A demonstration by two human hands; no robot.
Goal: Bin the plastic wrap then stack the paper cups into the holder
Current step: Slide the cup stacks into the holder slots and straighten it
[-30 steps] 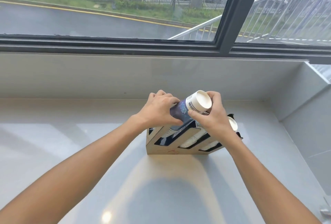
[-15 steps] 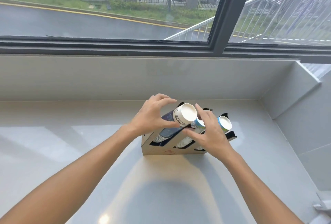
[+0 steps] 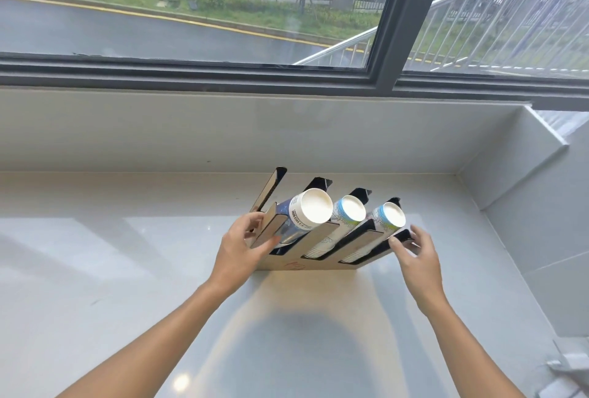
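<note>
A cardboard cup holder [image 3: 318,265] with slanted slots stands on the pale counter. Three stacks of paper cups lie in it with their white bottoms towards me: a dark blue stack [image 3: 314,210] on the left, a light blue and green stack [image 3: 350,210] in the middle, and another [image 3: 389,219] on the right. The leftmost slot [image 3: 271,187] holds nothing. My left hand [image 3: 237,254] grips the holder's left end, thumb behind the outer panel and fingers in front. My right hand [image 3: 417,264] is at the holder's right end, fingers spread, one fingertip touching its edge.
The counter [image 3: 127,270] ends at a low wall under a window [image 3: 191,31] behind the holder. A tiled side wall [image 3: 526,206] closes the right side. A pale grey object [image 3: 567,362], only partly in view, lies at the lower right edge.
The dark blue stack has slid down into its slot and both hands have let go of it. My left hand moved to the holder's left end, my right hand to its right end.
</note>
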